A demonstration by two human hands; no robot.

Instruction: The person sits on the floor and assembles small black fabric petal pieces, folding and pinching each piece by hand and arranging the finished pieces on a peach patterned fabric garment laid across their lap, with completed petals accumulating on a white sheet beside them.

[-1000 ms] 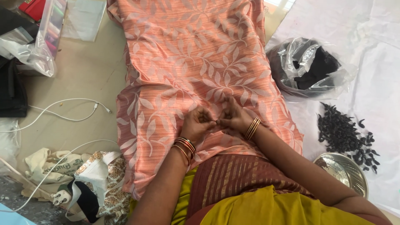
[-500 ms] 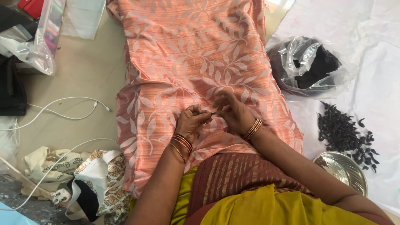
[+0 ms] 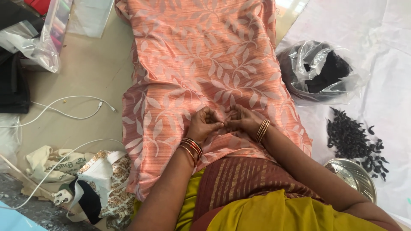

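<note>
On the lap, over the peach leaf-patterned cloth [image 3: 205,64]: left hand [image 3: 203,126] and right hand [image 3: 242,121], fingertips meeting, pinched together on something small; what it is cannot be told. Judged mid-work: a heap of dark pods [image 3: 353,141] lies on the white sheet [image 3: 385,77] beside a steel bowl [image 3: 353,175], whose contents are not clear, and a plastic bag of dark stuff [image 3: 319,70]. Floor [image 3: 85,77], left side: white cable [image 3: 64,109], cloth bags [image 3: 98,179], clear plastic bag [image 3: 40,38].
</note>
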